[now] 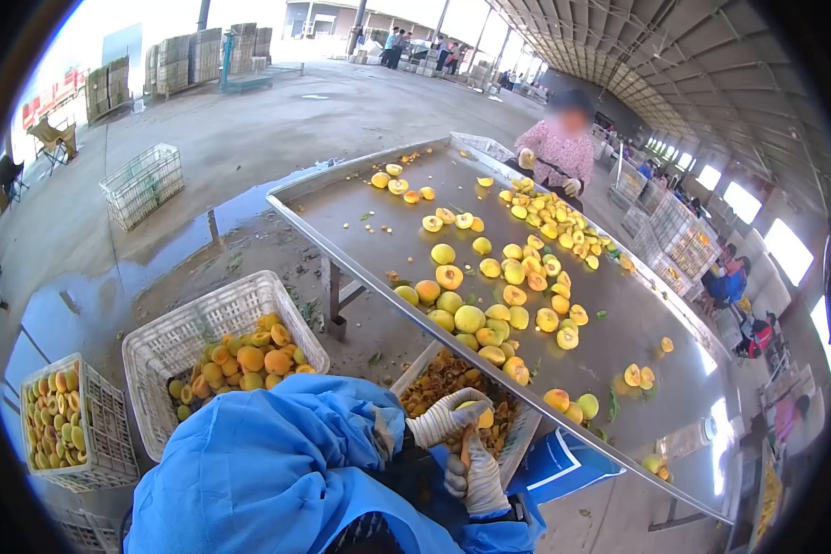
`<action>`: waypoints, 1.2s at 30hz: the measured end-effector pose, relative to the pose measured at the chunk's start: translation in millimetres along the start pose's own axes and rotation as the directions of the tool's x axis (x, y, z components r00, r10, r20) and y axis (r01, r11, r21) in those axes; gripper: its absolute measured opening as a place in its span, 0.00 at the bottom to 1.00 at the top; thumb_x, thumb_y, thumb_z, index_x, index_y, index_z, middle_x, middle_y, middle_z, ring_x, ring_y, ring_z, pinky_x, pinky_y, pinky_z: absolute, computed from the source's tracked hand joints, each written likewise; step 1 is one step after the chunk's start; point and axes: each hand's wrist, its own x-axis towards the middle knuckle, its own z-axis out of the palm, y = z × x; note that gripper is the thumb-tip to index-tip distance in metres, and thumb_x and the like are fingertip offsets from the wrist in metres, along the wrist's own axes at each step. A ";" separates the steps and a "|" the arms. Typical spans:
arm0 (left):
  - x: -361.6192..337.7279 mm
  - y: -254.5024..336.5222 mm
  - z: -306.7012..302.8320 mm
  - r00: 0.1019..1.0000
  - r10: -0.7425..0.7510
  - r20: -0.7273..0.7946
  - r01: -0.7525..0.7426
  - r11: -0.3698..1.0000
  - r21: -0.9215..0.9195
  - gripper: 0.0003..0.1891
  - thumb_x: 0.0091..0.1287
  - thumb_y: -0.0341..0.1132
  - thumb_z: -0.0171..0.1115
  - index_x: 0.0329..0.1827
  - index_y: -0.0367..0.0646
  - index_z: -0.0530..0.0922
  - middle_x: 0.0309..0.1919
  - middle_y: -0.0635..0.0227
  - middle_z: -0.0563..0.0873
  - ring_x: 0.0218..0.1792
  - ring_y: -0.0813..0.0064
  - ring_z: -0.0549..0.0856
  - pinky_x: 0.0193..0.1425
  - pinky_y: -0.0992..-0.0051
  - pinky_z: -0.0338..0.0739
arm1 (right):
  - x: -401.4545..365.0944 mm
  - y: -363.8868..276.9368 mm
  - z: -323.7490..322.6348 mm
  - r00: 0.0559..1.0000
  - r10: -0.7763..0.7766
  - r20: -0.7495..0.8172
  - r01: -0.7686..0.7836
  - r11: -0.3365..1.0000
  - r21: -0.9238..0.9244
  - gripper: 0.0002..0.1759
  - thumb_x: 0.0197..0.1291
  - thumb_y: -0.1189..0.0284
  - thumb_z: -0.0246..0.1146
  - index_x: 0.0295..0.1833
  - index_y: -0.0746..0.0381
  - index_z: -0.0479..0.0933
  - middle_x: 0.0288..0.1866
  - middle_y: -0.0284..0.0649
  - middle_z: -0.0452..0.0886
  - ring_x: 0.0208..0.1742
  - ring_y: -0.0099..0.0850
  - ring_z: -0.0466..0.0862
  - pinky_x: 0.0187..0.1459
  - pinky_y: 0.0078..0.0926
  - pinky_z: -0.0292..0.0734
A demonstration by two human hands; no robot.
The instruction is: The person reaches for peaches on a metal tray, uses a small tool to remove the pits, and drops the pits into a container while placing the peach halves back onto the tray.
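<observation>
Both my hands wear pale striped gloves and are close together at the near edge of the metal table. My left hand is closed around a yellow-orange fruit. Just below it, my right hand is closed round a thin brownish thing, perhaps a tool handle, pointing up at the fruit. Beneath them a crate of brown scraps is partly covered by my hands. Whole and halved yellow fruit lie scattered over the tabletop.
A white crate of orange fruit and a smaller crate stand on the floor at left. Across the table is a person in a pink patterned top. Stacked crates stand beyond the table's right side.
</observation>
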 end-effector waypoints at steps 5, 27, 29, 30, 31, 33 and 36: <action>7.8 4.4 -8.9 0.960 -0.275 0.052 0.263 0.950 0.169 0.15 0.69 0.45 0.67 0.51 0.46 0.81 0.37 0.72 0.83 0.39 0.81 0.80 0.43 0.76 0.79 | 2.6 9.8 -5.9 0.999 0.042 -0.029 -0.041 0.999 0.008 0.23 0.70 0.44 0.55 0.43 0.54 0.72 0.18 0.28 0.61 0.12 0.23 0.61 0.14 0.20 0.56; -1.7 15.2 -3.8 0.978 -0.064 0.201 0.043 0.993 0.108 0.19 0.69 0.45 0.67 0.56 0.44 0.79 0.45 0.72 0.84 0.47 0.82 0.79 0.54 0.76 0.77 | -9.2 -0.3 1.0 1.000 -0.002 0.022 0.001 0.999 0.052 0.23 0.69 0.44 0.57 0.42 0.54 0.72 0.18 0.27 0.61 0.11 0.20 0.61 0.13 0.18 0.55; -1.9 21.1 -8.4 0.958 -0.148 0.245 0.110 0.981 0.161 0.18 0.69 0.45 0.67 0.55 0.44 0.79 0.44 0.72 0.83 0.44 0.83 0.79 0.51 0.77 0.77 | -10.4 1.9 4.1 0.998 0.013 -0.063 -0.016 0.999 -0.042 0.23 0.68 0.44 0.58 0.42 0.55 0.72 0.18 0.27 0.62 0.11 0.20 0.61 0.12 0.18 0.55; -1.3 21.7 -9.7 0.950 -0.173 0.258 0.127 0.974 0.186 0.17 0.70 0.45 0.66 0.54 0.44 0.80 0.41 0.74 0.83 0.40 0.84 0.79 0.45 0.79 0.77 | -10.4 3.9 3.8 0.995 0.029 -0.092 -0.036 0.997 -0.074 0.24 0.67 0.44 0.58 0.42 0.54 0.72 0.18 0.27 0.62 0.11 0.20 0.61 0.12 0.18 0.55; 1.0 23.3 -9.8 0.939 -0.240 0.245 0.187 0.957 0.221 0.17 0.70 0.45 0.66 0.54 0.44 0.80 0.40 0.74 0.82 0.40 0.84 0.78 0.44 0.79 0.77 | -9.7 5.2 3.3 0.992 0.043 -0.121 -0.056 0.993 -0.108 0.24 0.67 0.43 0.58 0.42 0.54 0.72 0.18 0.27 0.62 0.11 0.21 0.61 0.12 0.18 0.56; 4.1 26.5 -9.7 0.906 -0.370 0.206 0.305 0.908 0.287 0.17 0.70 0.45 0.66 0.53 0.44 0.80 0.39 0.74 0.82 0.38 0.84 0.78 0.43 0.79 0.76 | -5.5 10.3 0.2 0.998 0.061 -0.033 -0.060 0.998 0.036 0.24 0.67 0.43 0.58 0.42 0.54 0.72 0.17 0.27 0.62 0.11 0.21 0.61 0.12 0.19 0.56; -3.7 18.4 -1.2 0.977 -0.102 0.189 0.065 0.979 0.192 0.17 0.70 0.44 0.66 0.55 0.43 0.80 0.44 0.72 0.83 0.45 0.82 0.79 0.52 0.77 0.77 | -4.7 3.9 -6.7 0.994 0.036 0.104 -0.051 0.988 0.146 0.23 0.68 0.43 0.57 0.42 0.53 0.72 0.18 0.28 0.63 0.12 0.21 0.62 0.13 0.20 0.56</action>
